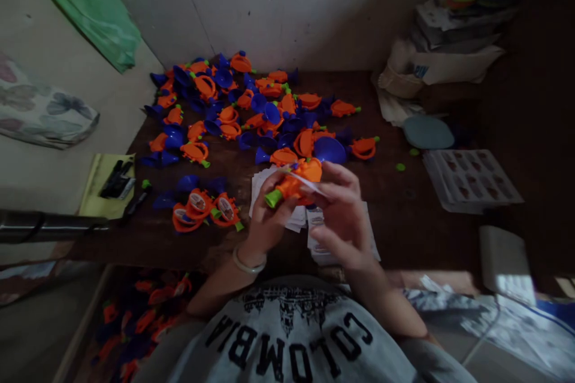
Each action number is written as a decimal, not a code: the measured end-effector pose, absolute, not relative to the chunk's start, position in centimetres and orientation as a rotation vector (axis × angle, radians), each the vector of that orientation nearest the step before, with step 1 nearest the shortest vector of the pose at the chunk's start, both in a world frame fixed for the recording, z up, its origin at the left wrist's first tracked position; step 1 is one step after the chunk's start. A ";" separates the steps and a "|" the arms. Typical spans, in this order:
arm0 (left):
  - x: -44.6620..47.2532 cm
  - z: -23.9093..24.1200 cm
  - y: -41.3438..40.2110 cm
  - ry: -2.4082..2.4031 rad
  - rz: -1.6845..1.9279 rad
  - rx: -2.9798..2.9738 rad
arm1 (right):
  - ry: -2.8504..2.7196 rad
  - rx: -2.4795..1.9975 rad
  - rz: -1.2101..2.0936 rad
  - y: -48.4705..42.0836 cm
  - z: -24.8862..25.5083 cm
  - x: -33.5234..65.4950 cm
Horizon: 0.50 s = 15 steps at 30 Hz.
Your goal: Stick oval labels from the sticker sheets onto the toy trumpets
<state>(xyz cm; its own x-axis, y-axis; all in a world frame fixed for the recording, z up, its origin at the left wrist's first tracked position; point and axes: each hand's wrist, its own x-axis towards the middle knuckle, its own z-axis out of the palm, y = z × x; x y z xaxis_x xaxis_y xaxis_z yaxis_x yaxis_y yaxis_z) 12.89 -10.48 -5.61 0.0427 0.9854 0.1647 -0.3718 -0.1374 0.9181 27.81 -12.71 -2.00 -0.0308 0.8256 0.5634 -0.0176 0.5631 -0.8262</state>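
- Currently the left hand (pixel 265 222) has its grip closed around the underside of an orange toy (pixel 299 182), thumb and fingers clamped on the body.
- The right hand (pixel 344 215) has its grip pinched on a white sticker (pixel 311 185) that lies across the toy's top face; fingertips are touching both.
- The toy is held in the air just above the near-centre of the worktop (pixel 404 227), with its green tip (pixel 272 198) pointing down-left.
- Directly beneath the hands is a loose spread of white sticker sheets (pixel 312 218) on the worktop.
- There is a bracelet (pixel 248 264) on the left wrist.
- Left of the hands, three orange pieces (pixel 202 209) lie touching, their round faces up.
- Behind the hands, a big pile of orange and blue parts (pixel 251 108) runs toward the wall.
- Far left edge: a yellow pad (pixel 101 191) with a dark item on it; blurred, so I can't tell what it is.
- Right side: a round teal lid (pixel 427 131), small green bits (pixel 400 166) and a printed sheet (pixel 471 178), all well apart from the hands.
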 end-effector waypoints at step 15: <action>12.3 -4.9 -10.9 0.606 1.496 1.065 | -1.062 -1.018 0.828 -11.0 -1.9 27.7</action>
